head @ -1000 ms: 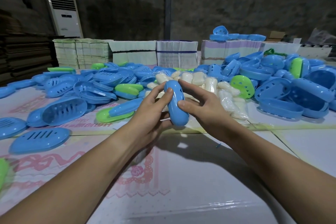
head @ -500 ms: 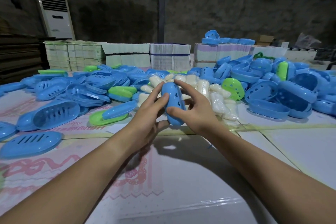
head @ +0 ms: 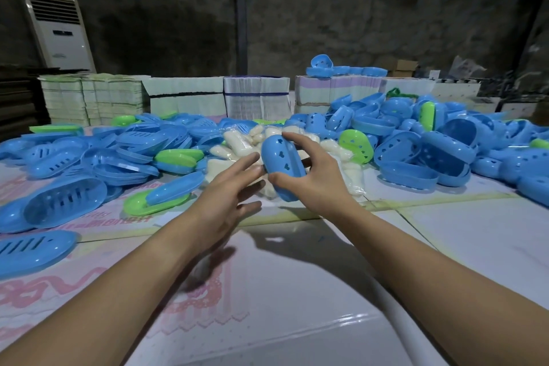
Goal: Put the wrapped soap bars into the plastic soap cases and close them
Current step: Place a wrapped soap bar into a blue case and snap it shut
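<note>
Closed case: a blue soap case (head: 283, 168), shut, held above the table in front of the soap pile, standing on end with its heart-shaped holes facing the camera. A second ago it was gripped from both sides; now only one hand has it.
Right hand: the right hand (head: 319, 178) clasps the case, thumb low on its near end, fingers curled over the top and far side. It has turned the case slightly since half a second ago.
Left hand: the left hand (head: 228, 196) has let go; fingers spread wide and empty, fingertips just beside the case's left edge, blurred by motion.
Soap: wrapped soap bars (head: 237, 142) lie heaped directly behind the hands, unchanged.
Loose halves: blue case halves (head: 445, 154) piled right and left; a green lid (head: 355, 147) sits right of the soap, a blue half on a green tray (head: 139, 206) to the left.
Table: white sheeted table (head: 297, 291), bare near the arms.
</note>
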